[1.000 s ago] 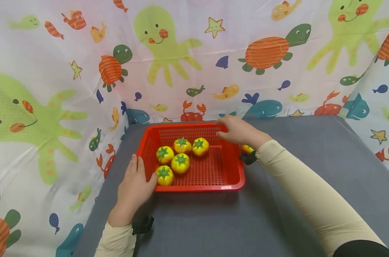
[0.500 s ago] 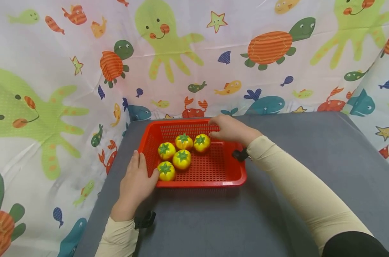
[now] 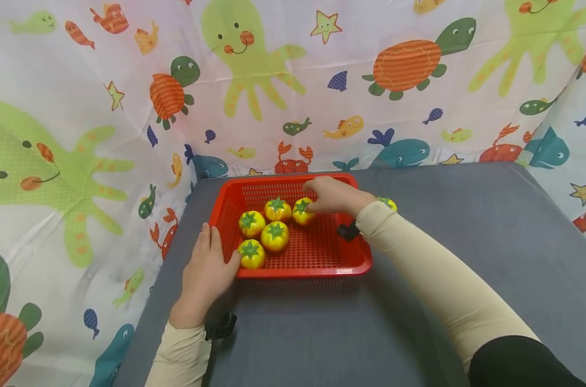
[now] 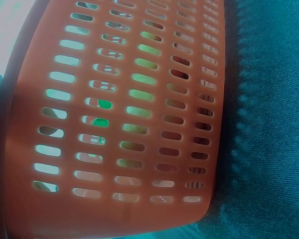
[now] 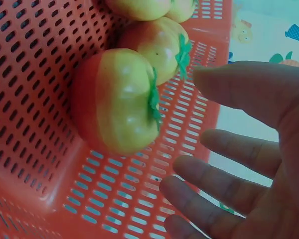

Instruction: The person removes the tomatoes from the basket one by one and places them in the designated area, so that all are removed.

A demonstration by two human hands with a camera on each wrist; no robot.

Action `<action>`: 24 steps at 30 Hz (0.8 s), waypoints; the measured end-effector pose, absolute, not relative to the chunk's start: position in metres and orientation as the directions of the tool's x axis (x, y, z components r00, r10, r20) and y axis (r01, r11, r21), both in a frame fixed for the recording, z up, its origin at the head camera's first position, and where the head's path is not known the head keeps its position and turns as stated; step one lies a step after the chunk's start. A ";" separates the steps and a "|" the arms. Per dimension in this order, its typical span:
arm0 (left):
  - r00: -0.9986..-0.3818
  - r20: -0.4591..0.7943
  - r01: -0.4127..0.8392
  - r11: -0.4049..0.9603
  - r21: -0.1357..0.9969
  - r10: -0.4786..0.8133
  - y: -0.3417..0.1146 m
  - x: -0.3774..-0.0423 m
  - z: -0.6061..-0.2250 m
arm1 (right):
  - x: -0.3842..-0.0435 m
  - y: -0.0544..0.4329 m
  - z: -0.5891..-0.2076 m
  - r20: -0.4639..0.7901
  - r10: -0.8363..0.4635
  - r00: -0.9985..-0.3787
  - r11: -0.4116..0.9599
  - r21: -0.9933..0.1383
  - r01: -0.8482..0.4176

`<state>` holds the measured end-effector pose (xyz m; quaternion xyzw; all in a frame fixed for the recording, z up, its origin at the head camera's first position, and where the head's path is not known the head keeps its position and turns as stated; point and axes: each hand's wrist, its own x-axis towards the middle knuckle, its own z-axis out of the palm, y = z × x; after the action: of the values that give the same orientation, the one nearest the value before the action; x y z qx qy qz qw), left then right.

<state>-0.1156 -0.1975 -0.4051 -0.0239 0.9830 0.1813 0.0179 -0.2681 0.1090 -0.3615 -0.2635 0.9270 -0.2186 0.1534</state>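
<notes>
Two hands (image 3: pixel 205 277) (image 3: pixel 333 195): left on red basket (image 3: pixel 302 272), right apparently just beside yellow fruit (image 5: pixel 122 107).

A white curtain (image 3: pixel 360 32) hangs behind and on both sides of a grey tabletop (image 3: pixel 467 231). At the rear the curtain bears, higher up, a green octopus (image 3: pixel 239 59), a yellow star (image 3: pixel 326 27) and an orange-shelled turtle (image 3: pixel 406 64); printed lower, just above the tabletop's far edge, are a red crab (image 3: pixel 293 165) and a blue whale (image 3: pixel 406 153).

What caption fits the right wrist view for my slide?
Right hand beside fruits in a red basket, its fingers holding none.
</notes>
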 end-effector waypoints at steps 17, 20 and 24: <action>-0.998 -0.023 -0.068 0.934 0.351 -0.063 -0.198 -0.118 -0.404 | -0.273 0.103 -0.378 -0.181 -0.566 -0.804 0.765 -0.478 -0.431; -0.998 -0.027 -0.068 0.933 0.354 -0.062 -0.199 -0.118 -0.405 | -0.274 0.101 -0.380 -0.192 -0.559 -0.807 0.777 -0.462 -0.428; -0.998 -0.027 -0.066 0.932 0.356 -0.060 -0.199 -0.119 -0.406 | -0.274 0.100 -0.382 -0.217 -0.547 -0.809 0.791 -0.452 -0.413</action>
<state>-0.1187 -0.1992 -0.4062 -0.0322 0.9829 0.1813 0.0078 -0.2741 0.0998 -0.3820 -0.2578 0.9307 -0.1954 0.1706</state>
